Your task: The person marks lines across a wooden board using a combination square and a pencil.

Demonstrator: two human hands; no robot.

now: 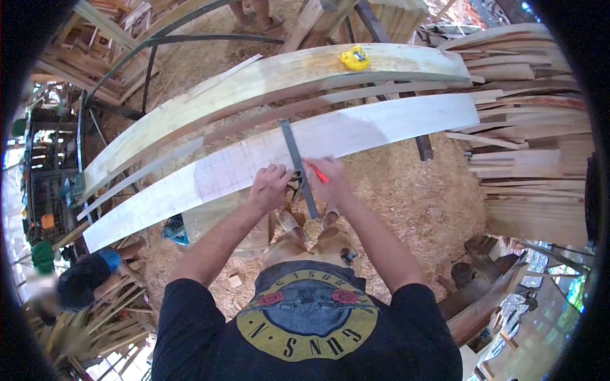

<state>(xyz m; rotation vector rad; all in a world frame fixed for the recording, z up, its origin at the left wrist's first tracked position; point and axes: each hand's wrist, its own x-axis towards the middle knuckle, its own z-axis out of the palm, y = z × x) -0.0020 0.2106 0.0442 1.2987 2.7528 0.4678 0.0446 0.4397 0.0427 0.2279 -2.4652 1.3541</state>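
A long pale board [241,153] lies across in front of me, with several pencil-like lines on its left half. A combination square [290,143] rests over the board, its metal blade crossing the width and reaching past the near edge. My left hand [272,185] is closed around the dark head of the square at the board's near edge. In my right hand [332,178] is a red pencil [318,173], pinched close to the right side of the blade. Its tip is too small to tell whether it touches the wood.
Beyond lies a thick wooden beam [254,86] with a yellow tape measure [354,58] on it. Stacked planks [527,120] stand at the right. Shavings [413,209] cover the floor. Another person [86,279] is at the lower left; someone's feet [267,20] show at the top.
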